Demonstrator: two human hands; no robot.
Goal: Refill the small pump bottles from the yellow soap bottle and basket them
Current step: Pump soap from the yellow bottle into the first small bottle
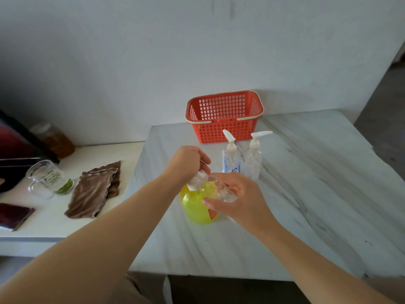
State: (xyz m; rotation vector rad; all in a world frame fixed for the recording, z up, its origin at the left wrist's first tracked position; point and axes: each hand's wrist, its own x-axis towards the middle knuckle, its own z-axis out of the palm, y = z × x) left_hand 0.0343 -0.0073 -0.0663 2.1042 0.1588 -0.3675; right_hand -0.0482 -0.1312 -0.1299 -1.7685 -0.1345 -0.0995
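- Near the middle of the marble tabletop, the yellow soap bottle is standing upright.
- Left hand is gripping the bottle's white pump head from above, with the fingers curled round it.
- Right hand is holding a small clear bottle tilted, with its upper end lying next to the pump head.
- Just behind the hands, the left pump bottle (blue label) and the right pump bottle are standing upright side by side, pumps on.
- Red basket is sitting behind them, close to the wall.
- On the lower side tabletop to the left, a brown cloth, glass mug, amber jar and dark book are lying well apart from the bottles.
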